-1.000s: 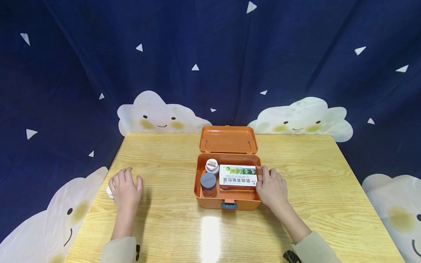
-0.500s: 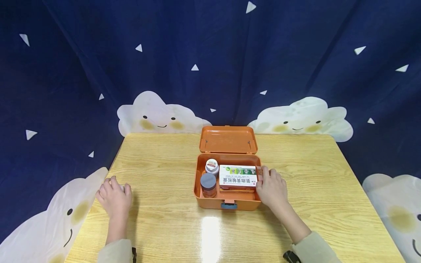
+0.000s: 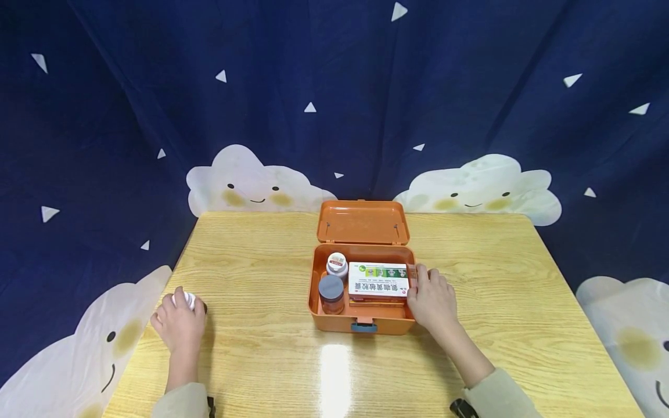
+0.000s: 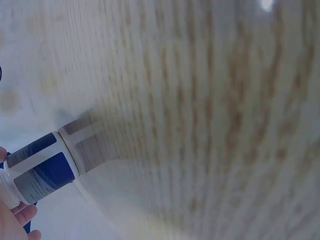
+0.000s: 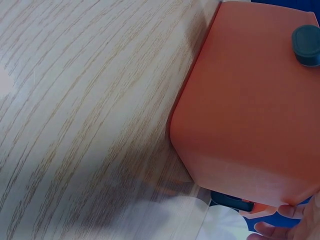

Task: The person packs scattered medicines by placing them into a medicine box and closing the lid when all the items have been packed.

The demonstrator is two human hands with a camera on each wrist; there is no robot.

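At the table's left side my left hand (image 3: pixel 180 325) grips a white pill bottle (image 3: pixel 189 300) by its upper part. Its blue and grey label shows in the left wrist view, where the bottle (image 4: pixel 47 167) has its base at the tabletop. An orange medicine box (image 3: pixel 337 322) stands with its lid (image 3: pixel 363 223) raised at the table's middle. My right hand (image 3: pixel 434 299) holds the box's right rim, fingertips over the edge. Inside sit a white-capped bottle (image 3: pixel 337 264), a grey-capped brown jar (image 3: pixel 331 295) and a white medicine carton (image 3: pixel 377 280) above another carton.
The wooden table (image 3: pixel 261 278) has its left edge close beside my left hand. A blue latch (image 3: pixel 364 327) sticks out from the box's front. Behind the table hangs a dark blue curtain (image 3: pixel 360 87) with cloud prints.
My left hand has moved left and toward me, and its fingers have closed on the white bottle. The right hand and the orange box have stayed in place.
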